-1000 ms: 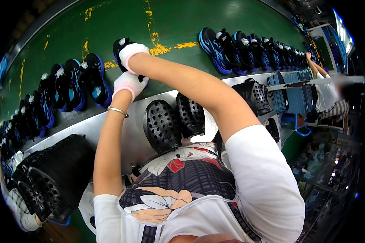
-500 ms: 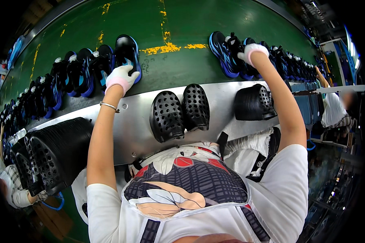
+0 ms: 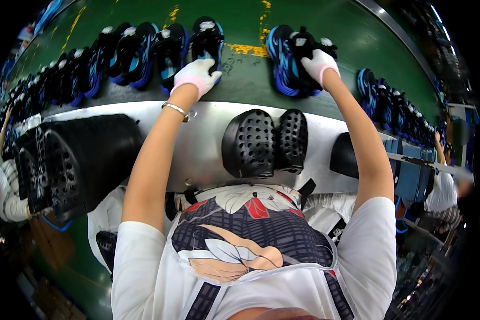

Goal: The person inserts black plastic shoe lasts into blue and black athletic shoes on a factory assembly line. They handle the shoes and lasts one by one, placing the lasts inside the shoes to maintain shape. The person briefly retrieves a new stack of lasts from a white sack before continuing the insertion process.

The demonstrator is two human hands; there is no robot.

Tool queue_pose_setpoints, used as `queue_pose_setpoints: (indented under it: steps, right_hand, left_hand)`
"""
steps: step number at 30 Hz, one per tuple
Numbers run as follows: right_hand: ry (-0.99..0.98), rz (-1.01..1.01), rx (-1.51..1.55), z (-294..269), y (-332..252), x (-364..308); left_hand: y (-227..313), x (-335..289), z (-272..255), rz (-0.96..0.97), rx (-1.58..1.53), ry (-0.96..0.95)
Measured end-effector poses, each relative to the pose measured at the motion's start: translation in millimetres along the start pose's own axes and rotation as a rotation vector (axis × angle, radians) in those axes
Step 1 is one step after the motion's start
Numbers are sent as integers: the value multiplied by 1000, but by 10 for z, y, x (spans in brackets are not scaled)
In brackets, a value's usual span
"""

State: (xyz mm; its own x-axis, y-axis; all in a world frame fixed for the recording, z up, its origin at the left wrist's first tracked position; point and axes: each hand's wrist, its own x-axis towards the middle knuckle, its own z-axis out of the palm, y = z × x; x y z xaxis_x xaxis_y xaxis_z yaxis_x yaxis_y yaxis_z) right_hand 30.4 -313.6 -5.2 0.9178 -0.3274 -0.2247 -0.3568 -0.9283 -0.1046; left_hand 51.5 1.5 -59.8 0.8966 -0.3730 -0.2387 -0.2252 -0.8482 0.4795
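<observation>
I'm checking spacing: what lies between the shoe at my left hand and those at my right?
In the head view, only green surface with yellow marking separates the left-hand shoe from the right-hand shoes.

Three black-and-blue shoes out on the green counter [image 3: 245, 80], one left, two right!
And here's the left shoe [image 3: 207, 40], sole down, toe facing the far side, black upper, bright blue along its right edge, a white patch up top, its heel partly covered from view. Across the bare green stretch, well apart, comes the middle shoe [image 3: 280, 56], toe also away, wavy blue streaks down its black side, purple-blue at the heel end. Tight beside it, overlapping, sits the right shoe [image 3: 302, 47], mostly black, white patch near the top; its lower part is hard to read, blocked from sight.
</observation>
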Motion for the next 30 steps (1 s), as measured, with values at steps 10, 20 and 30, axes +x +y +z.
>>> queue_pose_setpoints:
  steps: [10, 20, 30]
  right_hand:
    - [-120, -463, 179, -249, -895, -518]
    - [8, -911, -49, -485, -750, -2233]
    - [190, -851, 45, -272, -674, -2304]
  left_hand:
    - [-26, 12, -8, 3, 56, 53]
    - [-249, -114, -6, 44, 34, 187]
    - [139, -709, -330, 161, -152, 467]
